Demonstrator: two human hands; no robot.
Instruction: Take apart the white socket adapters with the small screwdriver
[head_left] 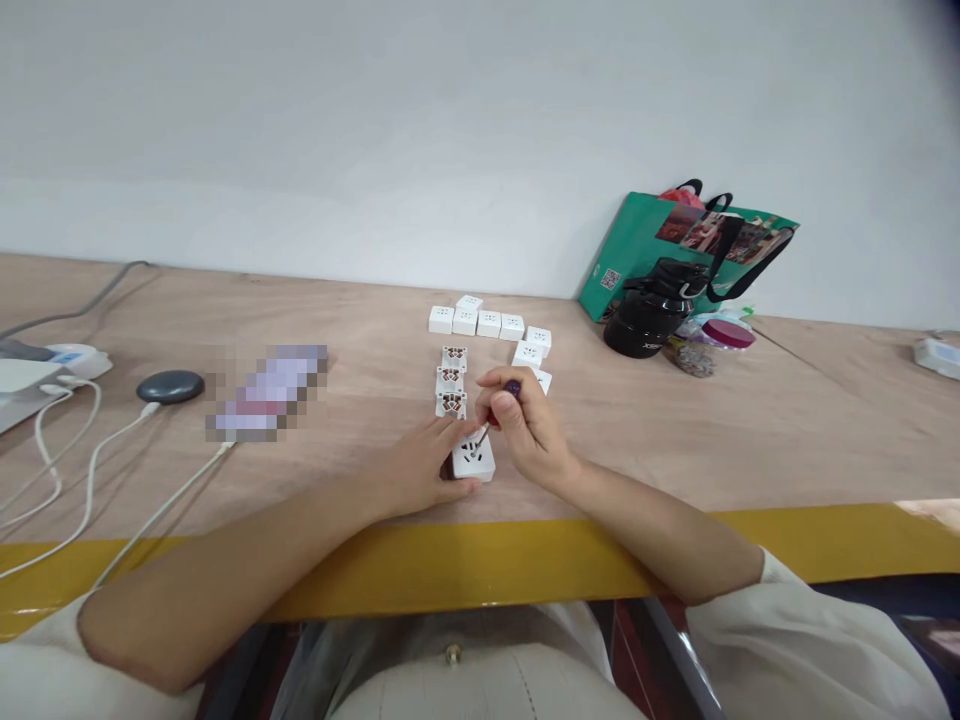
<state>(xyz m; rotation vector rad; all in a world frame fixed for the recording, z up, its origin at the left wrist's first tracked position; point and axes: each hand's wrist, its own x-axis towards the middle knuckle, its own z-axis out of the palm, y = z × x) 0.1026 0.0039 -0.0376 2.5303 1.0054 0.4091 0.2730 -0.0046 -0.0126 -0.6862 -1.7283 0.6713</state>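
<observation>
A white socket [480, 468] is lying face up at the near side of the bench [360, 330], a little beyond the yellow edge strip [465, 570]. The left hand [420, 468] is gripping it from the left, thumb at the near corner and the other fingers along the far side. The right hand [536, 430] is closing its fingers around the dark handle of a screwdriver [513, 387], which is slanting down to the left — its tip is meeting the slotted face of the socket around the middle. Just beyond the left hand, three open socket parts [450, 378] are standing in a short column, showing copper-coloured metal inside. Farther off, several white socket blocks [489, 325] are forming a bent line that is running right and then back toward the right hand, which is partly hiding the nearest one. To the far right, a green bag [622, 240] is standing by the wall [375, 130], with a black flask [641, 320] in front of it and a dark pink lid [729, 333] just to the right. On the left, a dark round disc [170, 386] is resting near a flat, pixelated object [268, 393] — white cables [91, 490] are trailing from both toward the left and near side.
</observation>
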